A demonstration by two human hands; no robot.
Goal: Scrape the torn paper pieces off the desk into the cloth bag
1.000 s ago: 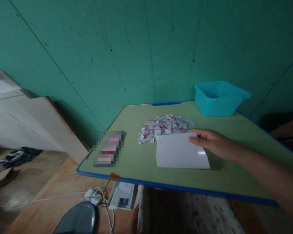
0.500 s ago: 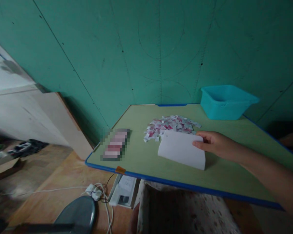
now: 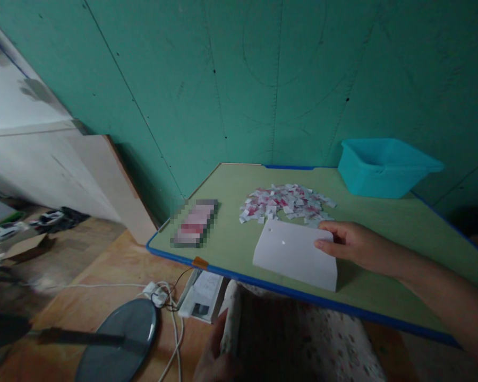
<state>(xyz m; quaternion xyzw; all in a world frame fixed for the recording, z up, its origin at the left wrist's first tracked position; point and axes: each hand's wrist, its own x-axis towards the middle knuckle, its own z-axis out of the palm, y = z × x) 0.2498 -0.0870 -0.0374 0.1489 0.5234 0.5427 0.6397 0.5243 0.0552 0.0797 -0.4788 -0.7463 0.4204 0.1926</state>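
Note:
My right hand [image 3: 338, 241] pinches the right edge of a stiff white sheet [image 3: 292, 254] between thumb and fingers. The sheet slants above the table's near part, with a small hole by its upper left corner. Just behind it lies a loose heap of small pink and white paper scraps [image 3: 282, 200]. Low in the picture, my left hand [image 3: 217, 355] grips the left rim of an open, floral cloth container [image 3: 232, 313], below the table edge. Part of that hand is cut off by the frame, and the container's inside is dark.
The pale green table [image 3: 227, 185] has a blue edge. A turquoise basin [image 3: 382, 172] stands at its back right; a blurred-out flat item [image 3: 195, 223] lies left. Below are a white box [image 3: 201, 297], a cable [image 3: 175, 345] and a round grey base [image 3: 119, 339]. A green wall [image 3: 242, 79] rises behind.
The white sheet has come toward the near edge, baring more of the paper scraps. My left hand shows more at the container's rim. The whole view has shifted slightly.

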